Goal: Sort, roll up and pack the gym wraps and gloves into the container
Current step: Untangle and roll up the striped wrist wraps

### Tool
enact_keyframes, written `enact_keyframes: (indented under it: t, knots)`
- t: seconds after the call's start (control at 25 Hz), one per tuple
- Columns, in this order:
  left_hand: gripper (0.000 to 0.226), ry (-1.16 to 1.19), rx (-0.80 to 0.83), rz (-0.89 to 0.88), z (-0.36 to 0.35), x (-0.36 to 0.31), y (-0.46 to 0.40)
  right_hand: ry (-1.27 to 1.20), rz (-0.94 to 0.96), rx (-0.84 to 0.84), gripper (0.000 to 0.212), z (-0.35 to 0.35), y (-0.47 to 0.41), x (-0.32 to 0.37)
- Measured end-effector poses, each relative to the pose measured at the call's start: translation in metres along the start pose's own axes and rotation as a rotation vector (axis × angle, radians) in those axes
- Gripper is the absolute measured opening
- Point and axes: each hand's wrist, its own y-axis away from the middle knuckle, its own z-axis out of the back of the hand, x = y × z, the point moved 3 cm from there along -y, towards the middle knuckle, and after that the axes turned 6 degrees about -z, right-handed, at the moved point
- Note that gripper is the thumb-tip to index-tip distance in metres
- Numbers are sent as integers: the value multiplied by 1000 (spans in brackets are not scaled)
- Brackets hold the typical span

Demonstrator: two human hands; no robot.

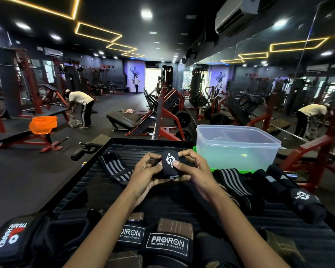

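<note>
Both hands hold a black rolled wrap (169, 163) with a white logo above the black ribbed platform (139, 149). My left hand (146, 172) grips its left end; my right hand (193, 171) pinches the right side, thumb on the logo. The clear plastic container (238, 146) stands at the back right on a green lid, nothing visible inside it. A grey-striped wrap (115, 168) lies to the left, another striped wrap (234, 182) to the right beside a black logo wrap (302, 200). PROIRON gloves (167, 242) and a black-and-red glove (10, 236) lie nearest me.
The platform sits among gym benches and red machines. An orange basket (43, 124) rests on a bench at the left. A person (81, 107) bends over farther back on the left. A mirrored wall runs along the right.
</note>
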Motion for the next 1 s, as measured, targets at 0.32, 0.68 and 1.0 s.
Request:
enact_keyframes:
  t: [0.32,0.68,1.0]
  knots:
    - [9,-111,-13,-4,-2,4,1,376,254,-73,10,0,-5,-2]
    - [9,-91,28,-16,-11,12,2,594,360,-256,17,0,2,6]
    - [21,-182,54,-51,-9,12,5,503,232,-302,15,6,-7,-2]
